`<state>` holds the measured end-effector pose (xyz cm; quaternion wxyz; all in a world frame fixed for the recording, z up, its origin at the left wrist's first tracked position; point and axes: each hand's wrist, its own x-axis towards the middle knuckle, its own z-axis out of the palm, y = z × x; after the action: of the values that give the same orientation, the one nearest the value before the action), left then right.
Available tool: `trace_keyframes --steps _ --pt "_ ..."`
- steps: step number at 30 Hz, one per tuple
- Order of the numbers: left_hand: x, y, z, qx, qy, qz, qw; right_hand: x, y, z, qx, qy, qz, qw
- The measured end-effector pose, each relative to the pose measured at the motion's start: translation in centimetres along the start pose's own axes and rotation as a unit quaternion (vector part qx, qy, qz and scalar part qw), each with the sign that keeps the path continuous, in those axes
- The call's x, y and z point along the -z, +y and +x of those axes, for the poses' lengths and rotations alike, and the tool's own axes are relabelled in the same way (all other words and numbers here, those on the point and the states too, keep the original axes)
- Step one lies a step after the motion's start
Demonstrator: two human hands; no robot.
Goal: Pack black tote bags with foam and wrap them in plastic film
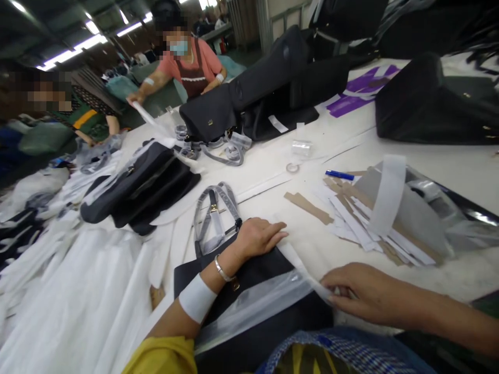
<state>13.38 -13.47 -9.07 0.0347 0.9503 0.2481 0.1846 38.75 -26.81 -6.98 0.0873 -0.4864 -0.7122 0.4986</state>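
Note:
A black handbag (268, 267) lies in front of me at the table's near edge, its handles (197, 223) wrapped in clear film and pointing away from me. My left hand (255, 239) rests across the top of the bag with its fingers stretched out to the right. At the bag's right side, my right hand (358, 291) pinches the edge of a white wrapping sheet (298, 259) between thumb and fingers. A strip of translucent film (253, 301) runs across the bag below my left wrist. Part of the bag is hidden under my left forearm.
Paper and card strips (351, 223) lie at right beside a blue pen (340, 175) and a plastic-covered stack (413, 208). Black bags stand at the back, another black bag (144, 182) lies left. White sheets (86, 291) pile at left. A co-worker (193, 65) handles white material across the table.

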Motion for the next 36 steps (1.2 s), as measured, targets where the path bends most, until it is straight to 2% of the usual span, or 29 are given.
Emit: trace_keyframes --steps 3,6,8,11,13,15,17,19,23,25,27,29,32,34,36 --pt "-0.4 -0.5 0.1 0.036 0.0 -0.017 0.999 -1.5 -0.3 0.6 0.009 0.036 0.066 0.997" --pt "-0.3 -0.3 0.4 0.032 -0.032 -0.041 0.998 -3.1 0.0 0.8 -0.027 0.051 0.176 0.983" --pt "0.3 0.4 0.6 0.025 -0.042 -0.042 0.998 -3.7 0.3 0.8 -0.044 0.045 0.221 0.973" --pt "2.5 2.7 0.2 0.046 -0.035 -0.036 0.998 -3.9 0.4 0.6 -0.042 0.051 0.225 0.972" --pt "4.2 4.7 -0.7 0.1 -0.057 -0.04 0.993 -3.8 0.2 0.5 -0.045 0.06 0.211 0.975" --pt "5.5 6.5 -1.9 0.167 -0.119 -0.06 0.977 -3.7 0.1 0.6 -0.05 0.065 0.213 0.973" --pt "6.0 7.9 -3.1 0.227 -0.173 -0.097 0.953 -3.7 0.1 0.8 -0.048 0.063 0.238 0.968" --pt "5.7 8.8 -3.9 0.286 -0.191 -0.132 0.93 -3.8 0.3 1.1 -0.033 0.047 0.256 0.965" --pt "4.0 9.7 -4.2 0.384 -0.163 -0.211 0.884 -4.4 0.5 1.7 -0.012 0.034 0.27 0.962" --pt "3.2 9.8 -4.0 0.399 -0.125 -0.26 0.871 -4.6 0.4 1.8 -0.018 0.047 0.278 0.959" --pt "2.7 9.8 -3.9 0.393 -0.085 -0.289 0.869 -4.5 0.3 1.9 -0.017 0.049 0.267 0.962" --pt "2.4 9.7 -3.8 0.381 -0.057 -0.302 0.872 -3.9 0.3 1.7 0.003 0.033 0.224 0.974" --pt "2.0 9.5 -3.7 0.375 -0.033 -0.317 0.871 -2.4 0.7 1.1 0.047 -0.011 0.105 0.993" --pt "1.9 9.4 -3.5 0.379 -0.032 -0.331 0.864 -1.4 0.9 0.6 0.073 -0.036 0.029 0.996" --pt "1.8 9.3 -3.2 0.386 -0.05 -0.353 0.851 -0.8 1.0 0.2 0.083 -0.052 0.004 0.995"
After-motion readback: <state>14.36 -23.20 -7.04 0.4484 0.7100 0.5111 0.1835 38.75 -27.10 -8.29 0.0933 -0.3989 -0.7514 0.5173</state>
